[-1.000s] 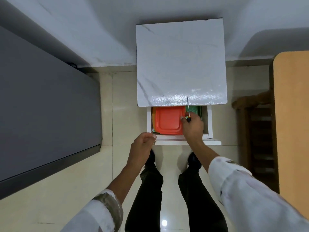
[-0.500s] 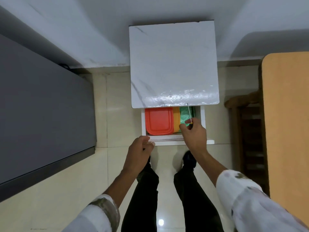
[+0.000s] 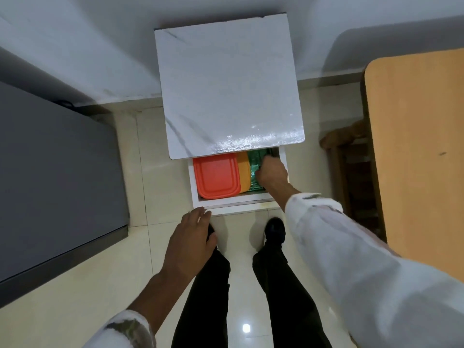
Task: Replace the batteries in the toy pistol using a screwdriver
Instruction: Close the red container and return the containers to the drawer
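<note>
A white drawer stands pulled out under the white marble-look top of a small cabinet. My right hand reaches down into the drawer's right side, fingers curled over a green bag. No screwdriver shows in or beside that hand. My left hand is flat, fingers apart, its tips at the left end of the drawer's front edge, holding nothing. The toy pistol and batteries are not in view.
A red-lidded box fills the drawer's left side, with an orange box beside it. A grey surface runs along the left, a wooden table on the right, a wooden chair beside it. My legs stand on pale floor tiles.
My right hand, which held a thin screwdriver upright above the drawer, has dropped into the drawer onto the green bag, and the screwdriver is out of sight. My left hand has loosened from the drawer front.
</note>
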